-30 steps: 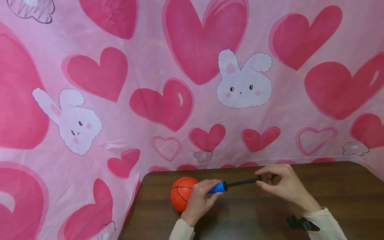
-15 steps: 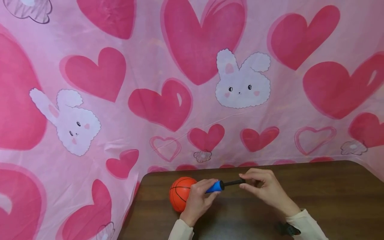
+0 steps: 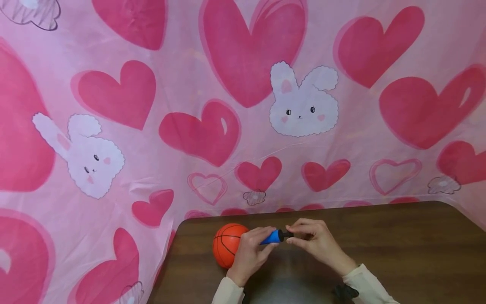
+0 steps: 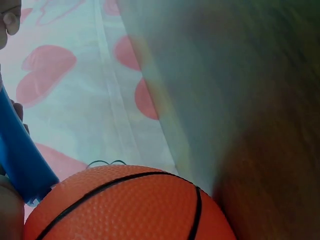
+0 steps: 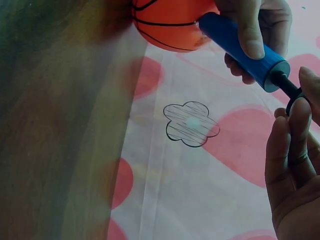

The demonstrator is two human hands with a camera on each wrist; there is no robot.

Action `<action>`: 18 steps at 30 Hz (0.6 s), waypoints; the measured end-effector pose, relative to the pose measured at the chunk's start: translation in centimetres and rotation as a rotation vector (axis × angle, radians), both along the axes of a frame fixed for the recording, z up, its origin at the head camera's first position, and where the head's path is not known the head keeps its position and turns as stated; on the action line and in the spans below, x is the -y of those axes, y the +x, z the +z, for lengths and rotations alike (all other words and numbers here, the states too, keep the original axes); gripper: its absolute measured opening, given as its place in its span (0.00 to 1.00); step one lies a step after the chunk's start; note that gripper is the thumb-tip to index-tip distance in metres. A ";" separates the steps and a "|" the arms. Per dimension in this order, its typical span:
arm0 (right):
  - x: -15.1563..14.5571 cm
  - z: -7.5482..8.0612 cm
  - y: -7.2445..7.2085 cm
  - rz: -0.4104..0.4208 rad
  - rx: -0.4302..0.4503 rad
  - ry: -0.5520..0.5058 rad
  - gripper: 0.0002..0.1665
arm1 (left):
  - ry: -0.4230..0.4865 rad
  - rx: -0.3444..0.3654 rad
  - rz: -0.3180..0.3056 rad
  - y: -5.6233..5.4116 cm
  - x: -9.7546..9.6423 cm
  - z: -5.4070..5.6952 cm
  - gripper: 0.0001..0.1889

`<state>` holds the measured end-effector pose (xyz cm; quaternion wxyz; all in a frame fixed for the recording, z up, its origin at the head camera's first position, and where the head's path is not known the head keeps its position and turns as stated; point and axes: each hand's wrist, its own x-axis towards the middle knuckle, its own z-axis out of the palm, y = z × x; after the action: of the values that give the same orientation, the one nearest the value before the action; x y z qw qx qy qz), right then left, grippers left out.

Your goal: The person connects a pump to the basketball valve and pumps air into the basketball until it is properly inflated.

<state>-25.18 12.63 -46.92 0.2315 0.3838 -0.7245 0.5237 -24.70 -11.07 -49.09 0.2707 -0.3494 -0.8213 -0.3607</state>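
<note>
A blue hand pump (image 3: 271, 237) with a black rod lies nearly level in my left hand (image 3: 250, 253), whose fingers and thumb wrap its barrel. Its far end meets the orange toy basketball (image 3: 226, 245); whether a needle sits in the ball is hidden. My right hand (image 3: 319, 245) pinches the black handle (image 5: 296, 100) at the rod's end. Only a short stretch of rod shows between barrel and handle. In the left wrist view, the barrel (image 4: 22, 155) comes right up to the ball (image 4: 130, 207).
Both hands work over a dark wooden table (image 3: 410, 245). Behind its back edge hangs a pink cloth (image 3: 258, 143) printed with hearts and rabbits. A dark strap (image 3: 344, 292) shows at the right sleeve.
My right hand has moved left toward the barrel, pushing the rod from far out to nearly all the way in. The left hand and the ball stay in place.
</note>
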 end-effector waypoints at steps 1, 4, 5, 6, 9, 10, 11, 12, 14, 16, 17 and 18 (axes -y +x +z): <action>0.0 0.1 0.1 -0.001 -0.004 0.001 0.22 | 0.002 0.010 -0.001 0.1 0.0 0.0 0.22; 0.0 0.3 0.2 0.010 -0.016 0.001 0.23 | 0.003 0.012 -0.008 0.1 0.0 0.0 0.21; 0.0 0.4 0.3 0.010 -0.021 0.003 0.23 | 0.005 0.007 -0.011 0.1 0.0 0.0 0.21; -0.1 0.4 0.3 0.008 -0.021 0.005 0.23 | 0.007 0.008 -0.012 0.1 0.0 0.0 0.21; -0.1 0.4 0.3 0.002 -0.025 0.012 0.23 | 0.008 -0.004 -0.014 0.1 0.0 0.0 0.21; -0.2 0.4 0.3 -0.002 -0.027 0.017 0.23 | 0.010 -0.002 -0.014 0.1 0.0 -0.1 0.21; -0.2 0.4 0.3 -0.006 -0.028 0.021 0.22 | 0.011 -0.001 -0.014 0.0 0.0 -0.1 0.21; -0.2 0.5 0.3 -0.009 -0.029 0.024 0.22 | 0.012 -0.001 -0.014 0.1 0.0 -0.1 0.21; -0.2 0.6 0.3 -0.018 -0.039 0.032 0.22 | 0.015 0.005 -0.014 0.1 0.0 0.0 0.20; -0.2 0.6 0.4 -0.035 -0.052 0.043 0.22 | 0.018 0.019 -0.016 0.1 0.0 0.0 0.20; -0.3 0.7 0.4 -0.043 -0.057 0.048 0.22 | 0.014 0.019 -0.018 0.1 0.0 0.0 0.20; -0.3 0.8 0.4 -0.048 -0.067 0.051 0.22 | 0.014 0.028 -0.019 0.1 0.0 0.0 0.20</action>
<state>-24.76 12.91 -46.16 0.2581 0.3892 -0.7386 0.4862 -24.58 -11.10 -49.04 0.2583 -0.3502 -0.8192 -0.3736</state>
